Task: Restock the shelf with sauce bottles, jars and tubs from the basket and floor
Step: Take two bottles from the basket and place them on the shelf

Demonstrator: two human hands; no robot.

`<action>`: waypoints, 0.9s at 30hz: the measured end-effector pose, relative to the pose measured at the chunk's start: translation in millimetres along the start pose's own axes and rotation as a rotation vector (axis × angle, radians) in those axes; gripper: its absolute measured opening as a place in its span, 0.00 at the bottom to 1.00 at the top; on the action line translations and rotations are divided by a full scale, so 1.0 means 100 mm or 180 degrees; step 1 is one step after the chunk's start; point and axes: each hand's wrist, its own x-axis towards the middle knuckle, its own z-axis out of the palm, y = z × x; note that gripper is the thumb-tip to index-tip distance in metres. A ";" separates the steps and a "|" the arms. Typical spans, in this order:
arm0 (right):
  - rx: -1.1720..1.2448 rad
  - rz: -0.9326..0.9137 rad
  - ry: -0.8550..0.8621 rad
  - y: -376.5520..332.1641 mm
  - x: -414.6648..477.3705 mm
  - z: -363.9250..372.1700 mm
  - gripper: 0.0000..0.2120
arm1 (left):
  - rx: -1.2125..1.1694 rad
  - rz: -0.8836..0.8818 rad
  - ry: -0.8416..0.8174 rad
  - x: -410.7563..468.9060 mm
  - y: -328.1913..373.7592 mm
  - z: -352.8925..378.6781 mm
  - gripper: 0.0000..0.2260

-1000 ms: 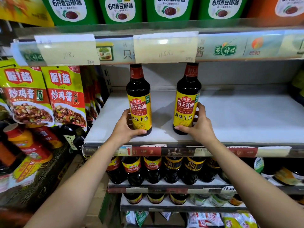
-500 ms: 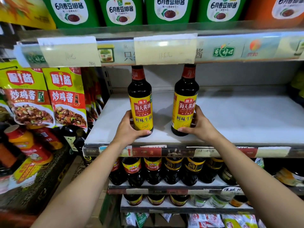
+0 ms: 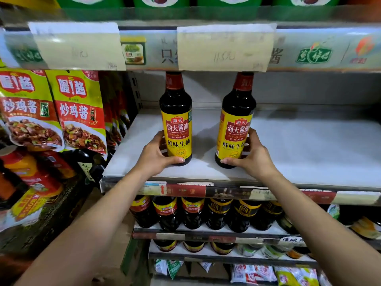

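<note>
Two dark soy sauce bottles stand up on the white shelf [image 3: 288, 145], a gap between them. The left hand [image 3: 156, 157] wraps around the bottom of the left soy sauce bottle [image 3: 176, 129]. The right hand [image 3: 250, 155] holds the right soy sauce bottle [image 3: 234, 133] low down.

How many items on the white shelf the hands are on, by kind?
Soy sauce bottles: 2, one in the left hand at, one in the right hand at
Other goods on the shelf: 0
Total: 2
</note>
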 end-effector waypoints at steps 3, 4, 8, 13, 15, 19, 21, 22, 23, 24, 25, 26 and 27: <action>0.0017 0.0020 -0.0055 -0.03 0.11 0.08 0.45 | -0.0102 -0.0050 0.0010 0.09 -0.05 -0.02 0.34; 0.0042 0.0024 -0.0071 -0.05 0.15 0.11 0.45 | -0.0134 -0.0068 0.0006 0.13 -0.07 -0.03 0.34; 0.0180 0.0030 -0.0138 -0.06 0.33 0.26 0.44 | -0.0394 -0.0103 0.0036 0.27 -0.14 -0.04 0.34; 0.0290 -0.0040 -0.0132 -0.06 0.58 0.45 0.42 | -0.0582 -0.0118 0.0206 0.45 -0.23 -0.04 0.33; 0.0307 -0.0083 -0.0120 -0.05 0.68 0.51 0.42 | -0.0622 -0.0120 0.0223 0.55 -0.24 -0.06 0.33; 0.0342 -0.0134 -0.0082 -0.02 0.89 0.61 0.43 | -0.0599 0.0010 0.0204 0.77 -0.35 -0.16 0.33; 0.0345 -0.0121 -0.0108 -0.01 1.01 0.64 0.43 | -0.0617 0.0107 0.0173 0.88 -0.40 -0.21 0.31; 0.0343 -0.0126 -0.0125 0.00 1.07 0.66 0.43 | -0.0611 0.0156 0.0188 0.94 -0.42 -0.22 0.31; 0.0339 -0.0139 -0.0131 0.00 1.12 0.68 0.43 | -0.0607 0.0181 0.0232 0.99 -0.44 -0.23 0.30; 0.0324 -0.0175 -0.0125 -0.01 1.19 0.70 0.43 | -0.0620 0.0190 0.0286 1.06 -0.45 -0.25 0.29; 0.0311 -0.0183 -0.0134 -0.01 1.23 0.72 0.42 | -0.0654 0.0183 0.0315 1.11 -0.46 -0.26 0.29; 0.0292 -0.0203 -0.0124 -0.01 1.28 0.74 0.42 | -0.0684 0.0199 0.0330 1.16 -0.47 -0.27 0.28; 0.0270 -0.0233 -0.0111 -0.01 1.33 0.76 0.42 | -0.0701 0.0220 0.0334 1.21 -0.49 -0.29 0.28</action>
